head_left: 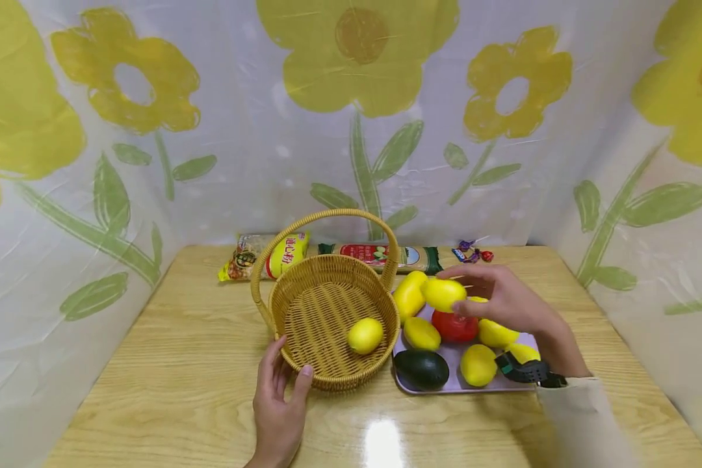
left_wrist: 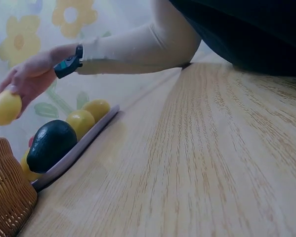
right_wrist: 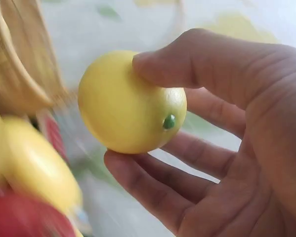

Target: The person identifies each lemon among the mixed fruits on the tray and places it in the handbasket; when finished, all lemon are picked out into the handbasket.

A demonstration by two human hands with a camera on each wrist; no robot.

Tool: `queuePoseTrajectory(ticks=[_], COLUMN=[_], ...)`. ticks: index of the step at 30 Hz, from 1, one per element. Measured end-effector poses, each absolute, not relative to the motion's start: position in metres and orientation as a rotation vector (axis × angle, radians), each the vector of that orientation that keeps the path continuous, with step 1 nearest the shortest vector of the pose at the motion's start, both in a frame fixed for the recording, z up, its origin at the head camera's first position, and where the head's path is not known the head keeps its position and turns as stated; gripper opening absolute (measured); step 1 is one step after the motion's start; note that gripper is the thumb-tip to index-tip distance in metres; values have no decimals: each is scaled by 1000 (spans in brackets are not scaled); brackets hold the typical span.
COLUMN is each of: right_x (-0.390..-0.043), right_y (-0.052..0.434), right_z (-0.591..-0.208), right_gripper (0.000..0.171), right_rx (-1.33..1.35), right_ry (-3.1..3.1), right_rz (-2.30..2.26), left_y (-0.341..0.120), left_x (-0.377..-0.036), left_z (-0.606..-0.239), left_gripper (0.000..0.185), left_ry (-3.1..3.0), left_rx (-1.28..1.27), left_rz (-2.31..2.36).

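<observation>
A yellow lemon (head_left: 444, 295) is held above the tray by my right hand (head_left: 497, 296), pinched between thumb and fingers. In the right wrist view this lemon (right_wrist: 123, 106) shows a small green stem nub. The woven wicker basket (head_left: 322, 370) stands left of the tray, its handle arching up. Inside it lies one lemon (head_left: 365, 336). My left hand (head_left: 281, 406) rests against the basket's near left side, with fingertips and thumb at the rim.
The lilac tray (head_left: 453, 389) bears several yellow fruits (head_left: 478, 365), a red fruit (head_left: 456, 326) and a dark green avocado (head_left: 422, 370). Behind the basket lie a pasta bag (head_left: 286, 255) and a long red-and-green packet (head_left: 412, 259). Wrapped candies (head_left: 470, 252) lie at the back right.
</observation>
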State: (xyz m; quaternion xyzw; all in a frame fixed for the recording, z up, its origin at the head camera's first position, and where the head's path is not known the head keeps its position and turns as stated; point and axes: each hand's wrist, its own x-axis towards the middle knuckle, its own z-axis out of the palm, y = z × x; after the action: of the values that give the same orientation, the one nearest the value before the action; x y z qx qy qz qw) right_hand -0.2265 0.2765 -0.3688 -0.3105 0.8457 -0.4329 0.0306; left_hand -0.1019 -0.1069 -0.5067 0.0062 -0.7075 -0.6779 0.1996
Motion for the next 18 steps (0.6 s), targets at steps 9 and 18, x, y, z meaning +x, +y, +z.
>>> queuePoseTrajectory(ticks=[9,18], right_x=[-208,-196], right_y=[185,143], right_z=[-387,-409], right_gripper=[47,46], right_rx=[-1117,-1248], right_ry=[2369,2366], right_rz=[-1247,-1149], left_y=[-107,-106], left_x=[-102,-103], left_z=[-509,-509], left_gripper=[64,64], left_ry=[-1971,-1982], left_rx=[16,44], left_rz=[-1884,-1889])
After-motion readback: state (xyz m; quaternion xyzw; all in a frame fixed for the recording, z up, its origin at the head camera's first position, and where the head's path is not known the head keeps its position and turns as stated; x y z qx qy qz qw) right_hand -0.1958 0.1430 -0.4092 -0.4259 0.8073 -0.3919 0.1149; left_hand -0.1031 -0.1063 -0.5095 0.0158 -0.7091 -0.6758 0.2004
